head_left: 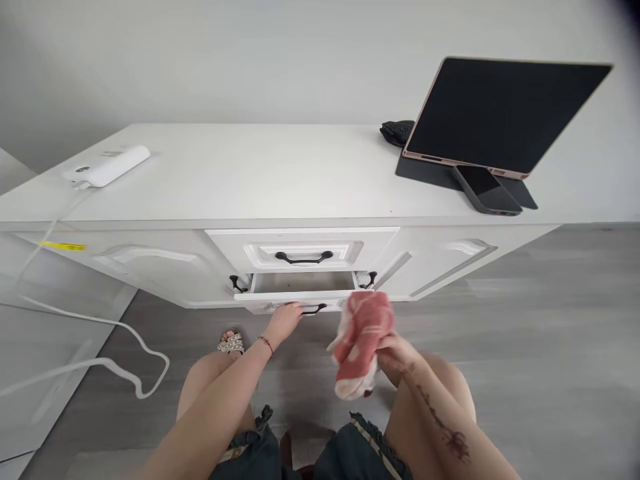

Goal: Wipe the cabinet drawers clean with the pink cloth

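My left hand (283, 324) is closed at the left end of the black drawer handle (315, 309), its fingertips partly hidden against the front. That white drawer (295, 295) is pulled partway out, and a strip of its pale inner floor shows. In my right hand (394, 348) is a bunched pair of fuzzy socks (364, 333), red-pink with white patches. The socks hang just in front of the drawer's right corner, between my knees and the cabinet. Some of my right fingers are behind the fabric.
Above the pulled-out drawer is a closed drawer (303, 252) in the white cabinet (260, 173). On top stand a propped tablet (500, 117), a phone (486, 189), a black pouch (397, 132) and a white device (113, 167) with a trailing cable (135, 337).
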Motion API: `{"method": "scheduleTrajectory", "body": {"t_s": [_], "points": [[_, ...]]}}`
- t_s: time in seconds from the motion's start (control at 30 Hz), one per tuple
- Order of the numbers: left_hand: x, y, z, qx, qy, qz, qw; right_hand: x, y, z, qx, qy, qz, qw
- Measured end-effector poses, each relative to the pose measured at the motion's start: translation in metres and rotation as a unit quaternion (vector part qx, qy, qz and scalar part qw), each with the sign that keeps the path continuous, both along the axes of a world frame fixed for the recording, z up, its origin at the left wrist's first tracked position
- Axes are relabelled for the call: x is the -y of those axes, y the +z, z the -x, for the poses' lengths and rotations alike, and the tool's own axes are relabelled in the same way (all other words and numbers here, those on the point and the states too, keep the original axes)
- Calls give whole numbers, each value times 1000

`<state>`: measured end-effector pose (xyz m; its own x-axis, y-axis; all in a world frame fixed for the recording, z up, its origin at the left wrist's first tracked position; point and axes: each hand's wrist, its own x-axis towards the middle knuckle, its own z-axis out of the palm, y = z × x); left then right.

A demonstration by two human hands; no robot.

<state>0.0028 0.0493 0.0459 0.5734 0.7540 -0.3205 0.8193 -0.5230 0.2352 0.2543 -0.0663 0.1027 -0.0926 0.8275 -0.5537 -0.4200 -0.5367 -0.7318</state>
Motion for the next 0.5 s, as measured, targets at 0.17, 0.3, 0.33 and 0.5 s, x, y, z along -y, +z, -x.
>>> {"method": "scheduleTrajectory", "body": {"t_s": [0.17,0.3,0.33,0.5], "points": [[-17,-10,-3,34,15,-9,999,-1,-30,69,-2,153,48,987],[-30,-17,-5,76,29,-17,996,-2,-47,91,78,67,108,989],[-34,-18,-5,82,31,-17,996,-2,-47,92,65,57,107,991],[-53,-21,-8,110,37,-16,993,-4,-37,88,38,26,98,994]]}}
